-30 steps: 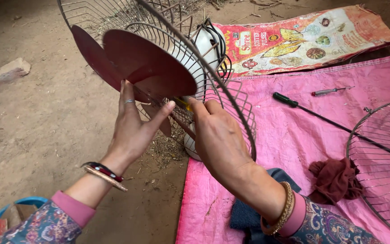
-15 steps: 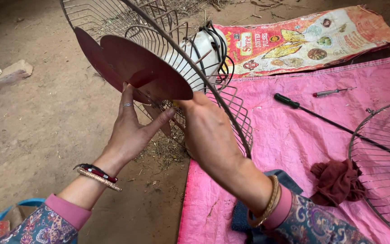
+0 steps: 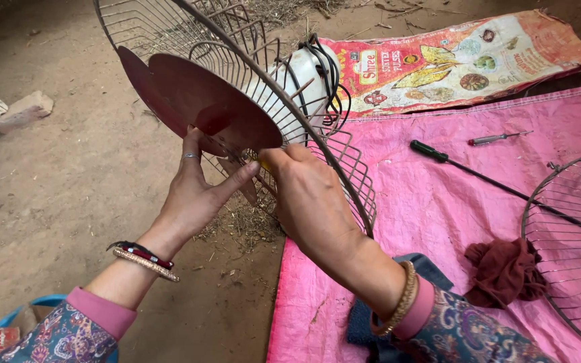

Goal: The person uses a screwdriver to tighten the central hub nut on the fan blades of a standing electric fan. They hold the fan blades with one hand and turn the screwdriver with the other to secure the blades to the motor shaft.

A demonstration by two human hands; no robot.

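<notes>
Left hand (image 3: 193, 195) steadying smooth maroon fan blade (image 3: 213, 107), right hand (image 3: 311, 198) at hub

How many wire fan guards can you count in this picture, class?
2. One wire guard is around the dark red blades, at the left hand and right hand. The other guard lies on the pink sheet, partly cut off.

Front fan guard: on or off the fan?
Off. The front guard lies flat on the pink sheet, apart from the fan with bare blades.
</notes>
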